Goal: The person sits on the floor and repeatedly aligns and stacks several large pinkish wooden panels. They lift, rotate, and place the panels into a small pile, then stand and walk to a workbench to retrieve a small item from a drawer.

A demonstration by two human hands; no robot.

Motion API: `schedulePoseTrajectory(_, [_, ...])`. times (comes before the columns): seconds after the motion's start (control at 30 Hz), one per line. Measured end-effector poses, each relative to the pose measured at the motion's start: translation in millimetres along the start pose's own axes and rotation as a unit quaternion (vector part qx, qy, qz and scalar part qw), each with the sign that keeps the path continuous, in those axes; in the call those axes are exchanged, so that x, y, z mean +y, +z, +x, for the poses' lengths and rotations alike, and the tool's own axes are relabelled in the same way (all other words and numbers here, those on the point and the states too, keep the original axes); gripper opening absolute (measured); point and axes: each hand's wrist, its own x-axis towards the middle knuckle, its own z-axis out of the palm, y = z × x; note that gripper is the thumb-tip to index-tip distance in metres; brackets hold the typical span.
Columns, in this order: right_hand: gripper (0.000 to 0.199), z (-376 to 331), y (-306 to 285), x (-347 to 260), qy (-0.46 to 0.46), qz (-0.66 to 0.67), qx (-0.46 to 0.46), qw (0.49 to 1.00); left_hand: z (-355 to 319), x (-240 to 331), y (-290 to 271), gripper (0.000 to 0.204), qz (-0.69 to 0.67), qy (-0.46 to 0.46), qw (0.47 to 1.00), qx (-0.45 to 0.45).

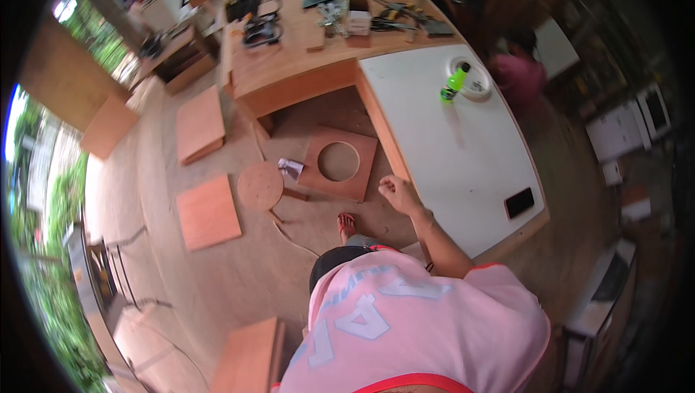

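My right hand (399,194) is held beside the near left edge of the white-topped table (441,150), at about its height. Its fingers are curled in loosely, and nothing shows in them. My left hand is not in view. On the white top, a green bottle (452,87) with a dark cap stands by a round white dish (476,83) holding small dark pieces. A dark phone (519,203) lies near the table's near right corner. Below my hand, a square wooden panel (308,169) with a large round hole rests on the floor.
A round wooden stool (261,186) stands left of the holed panel, with wooden boards (208,211) farther left. Tools (394,18) and a small box (358,22) crowd the wooden tabletop (297,63). A person in pink (518,74) is at the far right.
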Motion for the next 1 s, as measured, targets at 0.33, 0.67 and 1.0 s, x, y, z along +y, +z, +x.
schedulePoseTrajectory(0.33, [0.03,140.1,-115.2,75.7,0.246,0.127,0.327,0.903,162.5,194.4,-131.8,0.044,-0.158,-0.075,0.982,-0.075])
schedulePoseTrajectory(0.67, [0.031,-25.1,-51.5,85.5,0.357,0.094,0.473,0.8,379.1,433.0,-191.5,0.024,-0.021,0.078,0.992,-0.098])
schedulePoseTrajectory(1.0, [0.123,-128.4,-211.7,253.0,0.658,-0.177,0.516,0.519,288.0,748.7,47.0,0.035,0.127,0.426,0.867,-0.224])
